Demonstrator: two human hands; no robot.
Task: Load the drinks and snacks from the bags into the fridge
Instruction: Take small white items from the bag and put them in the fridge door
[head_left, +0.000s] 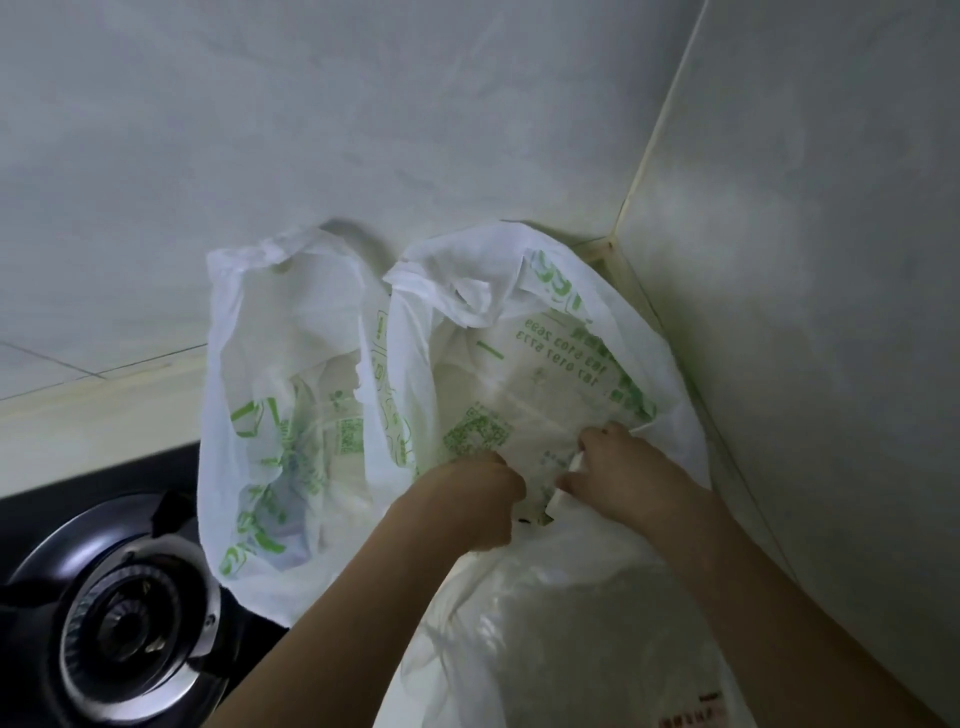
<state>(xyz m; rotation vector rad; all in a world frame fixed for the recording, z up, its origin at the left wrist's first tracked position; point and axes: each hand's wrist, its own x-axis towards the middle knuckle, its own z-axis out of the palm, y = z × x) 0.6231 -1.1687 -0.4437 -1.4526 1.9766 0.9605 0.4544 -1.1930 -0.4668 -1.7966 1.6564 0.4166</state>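
Two white plastic bags with green print stand in the corner of the counter. The right bag (524, 364) is the one I am handling. My left hand (480, 501) grips its near rim with curled fingers. My right hand (615, 475) pinches the plastic rim a little to the right. The left bag (283, 395) stands beside it, untouched, with pale packets dimly showing through the plastic. What the right bag holds is hidden. A third white bag (571, 639) lies in front, under my forearms.
A black gas hob with a round burner (122, 618) sits at the lower left, touching the left bag. Tiled walls (363, 130) close the corner behind and to the right. No fridge is in view.
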